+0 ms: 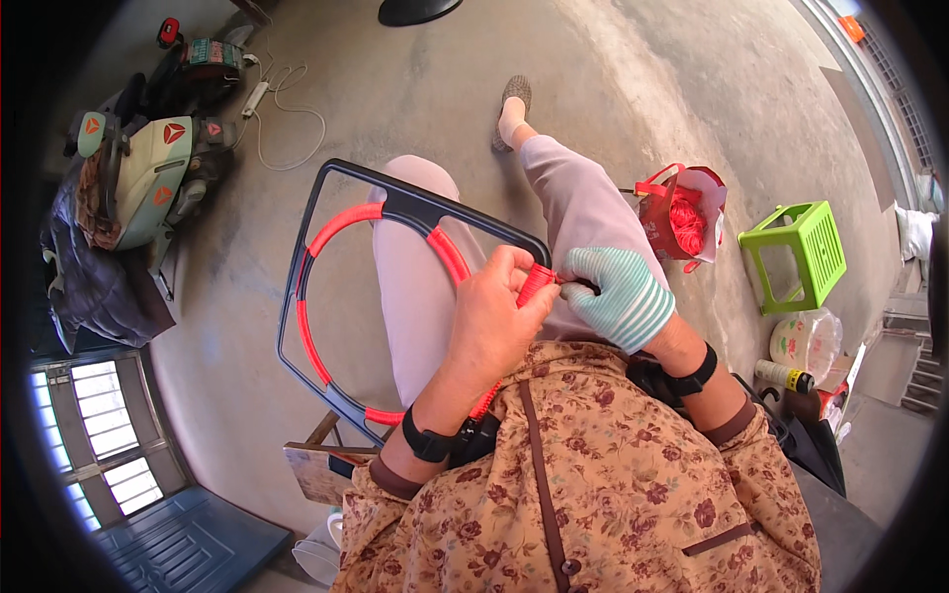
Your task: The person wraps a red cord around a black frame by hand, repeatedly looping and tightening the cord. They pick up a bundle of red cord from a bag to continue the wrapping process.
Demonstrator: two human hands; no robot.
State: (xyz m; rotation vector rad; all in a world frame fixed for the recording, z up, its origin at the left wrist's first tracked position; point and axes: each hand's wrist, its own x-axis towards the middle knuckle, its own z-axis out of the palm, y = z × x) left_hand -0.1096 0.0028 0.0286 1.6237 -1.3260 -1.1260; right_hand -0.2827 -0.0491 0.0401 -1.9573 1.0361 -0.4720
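A black, rounded rectangular frame (318,203) lies tilted over my lap, with a ring (304,321) inside it. Red cord is wound over several stretches of the ring, with bare black between them. More red cord (535,284) wraps tightly around the frame's right corner. My bare left hand (489,321) is closed around that wrapped corner, thumb and fingers against the cord. Just right of it, my right hand (621,295), in a white and green striped glove, is closed in a pinch close to the cord. What its fingertips hold is hidden.
A red bag (682,217) with red cord inside stands on the floor to the right, near a green plastic stool (796,257). Beside the stool are a clear plastic container (806,341) and a bottle (784,376). A scooter (148,178) and a power strip (256,99) are at left.
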